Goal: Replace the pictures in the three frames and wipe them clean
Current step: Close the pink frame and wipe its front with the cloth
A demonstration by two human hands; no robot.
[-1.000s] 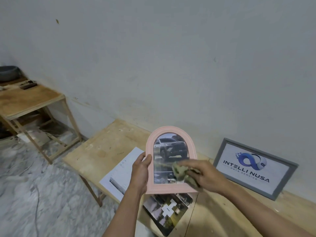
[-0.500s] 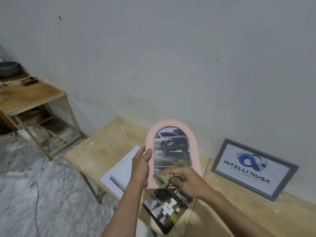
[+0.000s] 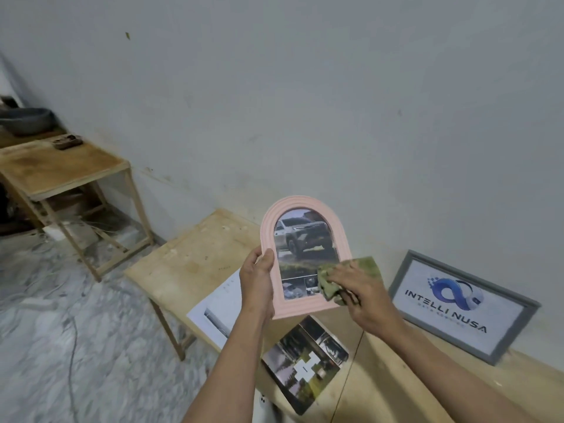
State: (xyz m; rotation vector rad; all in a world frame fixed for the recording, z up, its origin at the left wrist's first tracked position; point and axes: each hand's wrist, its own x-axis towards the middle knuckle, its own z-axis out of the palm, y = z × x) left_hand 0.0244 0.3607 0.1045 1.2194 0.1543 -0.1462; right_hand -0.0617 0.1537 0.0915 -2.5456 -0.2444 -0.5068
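You have two frames in view and three loose prints on the plywood table [image 3: 195, 254]. Your left hand [image 3: 256, 288] grips the left edge of the arched pink frame [image 3: 305, 257], thumb on its face, holding it upright above the table. It shows a white SUV photo (smaller inset shots along the bottom). Your right hand [image 3: 357, 293] clutches a crumpled green cloth [image 3: 338, 279] against the frame's lower right corner, hiding that corner. At 3 o'clock of it, a grey rectangular frame [image 3: 464, 303] leans on the wall. At 6 o'clock lies a dark photo sheet [image 3: 305, 361]; at 8 o'clock a white sheet [image 3: 219, 306], partly behind your forearm.
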